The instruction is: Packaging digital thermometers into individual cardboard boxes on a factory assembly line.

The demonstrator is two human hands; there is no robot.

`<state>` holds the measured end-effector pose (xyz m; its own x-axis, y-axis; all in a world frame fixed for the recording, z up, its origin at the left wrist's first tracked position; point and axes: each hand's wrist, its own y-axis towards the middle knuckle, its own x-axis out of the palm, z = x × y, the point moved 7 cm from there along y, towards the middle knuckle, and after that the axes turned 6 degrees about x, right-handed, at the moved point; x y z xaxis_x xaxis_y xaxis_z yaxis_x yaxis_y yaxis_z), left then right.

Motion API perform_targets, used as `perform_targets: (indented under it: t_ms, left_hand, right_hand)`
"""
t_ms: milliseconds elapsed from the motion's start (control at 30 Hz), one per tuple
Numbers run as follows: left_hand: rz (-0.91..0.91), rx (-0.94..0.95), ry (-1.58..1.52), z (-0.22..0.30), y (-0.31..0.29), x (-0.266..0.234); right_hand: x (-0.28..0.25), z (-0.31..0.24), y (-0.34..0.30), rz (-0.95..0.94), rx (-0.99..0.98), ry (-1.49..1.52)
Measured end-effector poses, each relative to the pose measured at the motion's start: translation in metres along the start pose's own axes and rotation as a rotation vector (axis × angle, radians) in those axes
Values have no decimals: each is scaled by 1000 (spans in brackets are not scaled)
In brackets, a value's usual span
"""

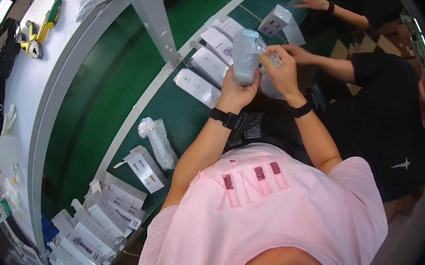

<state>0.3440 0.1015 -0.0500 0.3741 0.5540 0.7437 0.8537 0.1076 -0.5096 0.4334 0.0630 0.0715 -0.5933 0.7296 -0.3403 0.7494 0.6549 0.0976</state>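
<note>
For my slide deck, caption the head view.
Left hand holds a wrapped item, right hand at its clear plastic.

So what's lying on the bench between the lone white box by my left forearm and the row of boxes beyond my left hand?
A bubble-wrapped item lies between the lone white box and the row of boxes, in the head view.

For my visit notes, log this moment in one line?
left hand: holds wrapped package | right hand: at its clear wrap | nearby: white boxes
</note>
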Motion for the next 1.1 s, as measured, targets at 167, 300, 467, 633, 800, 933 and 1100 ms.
perform_targets:
  t_ms: [167, 300, 467, 633, 800, 933, 1100]
  left_hand:
    - [-35, 147, 97, 29, -25, 15]
    - [-64, 274, 140, 57, -7, 16]
    - [-132, 428, 132, 85, 20, 22]
    - [-120, 418, 126, 66, 26, 32]
    - [-268, 621, 355, 51, 28, 40]
    - [-371, 238, 475, 19, 3, 61]
    - [122, 1314, 1495, 91, -131, 32]
  right_hand:
    - [11, -1, 7, -156, -60, 19]
    - [15, -24, 5, -104, 7, 162]
    - [0, -1, -1, -258, 67, -19]
    - [-6, 5, -9, -238, 175, -67]
    - [-7, 11, 6, -279, 320, 144]
    - [12, 46, 5, -408, 851, 589]
    - [20, 71, -54, -928, 1093, 1028]
